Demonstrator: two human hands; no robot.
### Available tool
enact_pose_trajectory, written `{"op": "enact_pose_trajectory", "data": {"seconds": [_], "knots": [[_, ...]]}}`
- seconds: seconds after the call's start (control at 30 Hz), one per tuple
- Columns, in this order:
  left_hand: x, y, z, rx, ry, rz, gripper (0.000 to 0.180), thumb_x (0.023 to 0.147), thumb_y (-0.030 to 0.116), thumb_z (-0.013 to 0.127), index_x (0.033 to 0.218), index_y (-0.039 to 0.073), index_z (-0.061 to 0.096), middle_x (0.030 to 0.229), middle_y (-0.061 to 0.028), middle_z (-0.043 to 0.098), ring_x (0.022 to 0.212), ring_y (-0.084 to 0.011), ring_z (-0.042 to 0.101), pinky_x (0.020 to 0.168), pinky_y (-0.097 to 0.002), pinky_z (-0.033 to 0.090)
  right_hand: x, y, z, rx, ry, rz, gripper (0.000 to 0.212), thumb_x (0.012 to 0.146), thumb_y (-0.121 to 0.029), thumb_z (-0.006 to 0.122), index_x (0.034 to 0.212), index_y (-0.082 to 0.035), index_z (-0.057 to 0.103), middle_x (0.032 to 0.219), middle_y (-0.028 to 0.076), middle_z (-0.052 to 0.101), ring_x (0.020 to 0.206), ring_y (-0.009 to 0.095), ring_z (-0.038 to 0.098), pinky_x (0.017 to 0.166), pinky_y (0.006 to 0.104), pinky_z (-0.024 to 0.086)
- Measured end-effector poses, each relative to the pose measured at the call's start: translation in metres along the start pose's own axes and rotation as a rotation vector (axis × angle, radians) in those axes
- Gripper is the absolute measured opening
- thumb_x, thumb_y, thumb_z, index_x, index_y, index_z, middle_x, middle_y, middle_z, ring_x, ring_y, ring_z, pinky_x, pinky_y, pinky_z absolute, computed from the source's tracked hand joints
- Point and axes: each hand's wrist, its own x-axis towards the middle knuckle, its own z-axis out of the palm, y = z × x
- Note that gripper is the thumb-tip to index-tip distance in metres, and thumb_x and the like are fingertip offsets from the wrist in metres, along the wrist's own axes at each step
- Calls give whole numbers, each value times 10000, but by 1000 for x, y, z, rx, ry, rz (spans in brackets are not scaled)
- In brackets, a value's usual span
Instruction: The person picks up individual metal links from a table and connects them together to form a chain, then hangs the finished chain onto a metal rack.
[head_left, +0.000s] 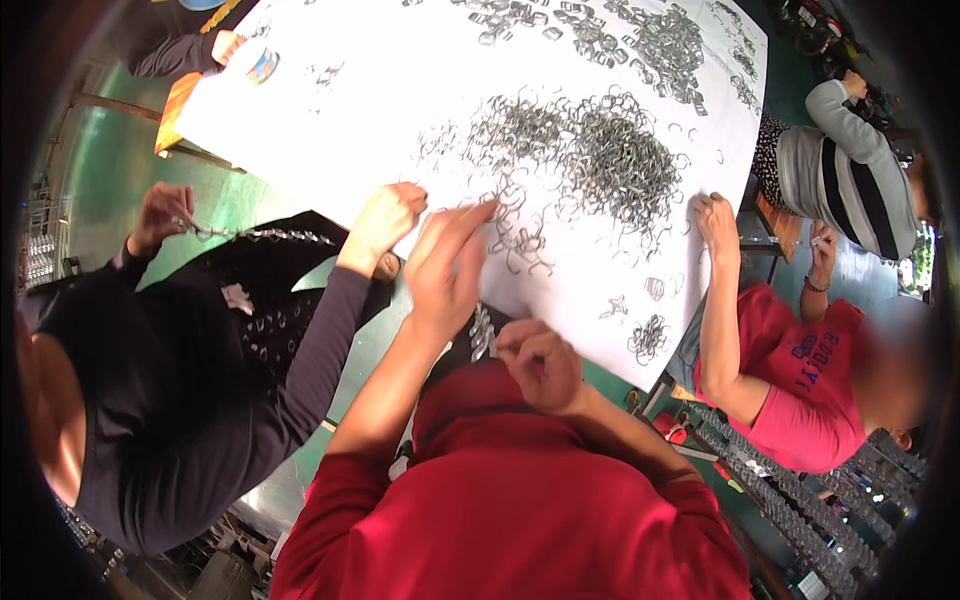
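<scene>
My left hand (447,268) reaches over the near edge of the white table (340,120), its fingers stretched toward loose, bent wire hooks (525,245). Motion blurs the fingertips, and I see no piece between them. Closer to my body, my right hand (543,368) is closed in a pinch. A shiny metal link chain (482,333) hangs at its fingertips, over my lap; the exact grip is partly hidden by the fingers. Farther across the tabletop lies a big dark heap of the same hooks (620,160).
Flat dark buckle-like pieces (665,50) spread at the far side. A small hook pile (650,340) lies near the right corner. Co-workers sit close: a dark sleeve (325,330) on my left, a red sleeve (800,425) on my right. Another person's hand touches a small tin (262,66).
</scene>
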Motion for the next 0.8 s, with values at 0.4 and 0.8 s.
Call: {"op": "enact_pose_trajectory", "data": {"seconds": [0.4,0.8], "knots": [[212,-249,158,862,-1,-787,507,739,529,678,1011,101,687,1086,-138,624,1030,-296,573,793,-394,505,6,20,-28,77,-279,-1,318,726,24,616,925,-55,381,1010,117,549,759,248,585,531,338,503],[153,-134,96,35,40,-542,242,757,206,726,927,41,674,847,-66,674,730,-138,607,690,-273,481,3,23,-16,24,-195,-49,256,746,27,597,875,-61,394,948,97,558,694,238,590,488,316,496]]}}
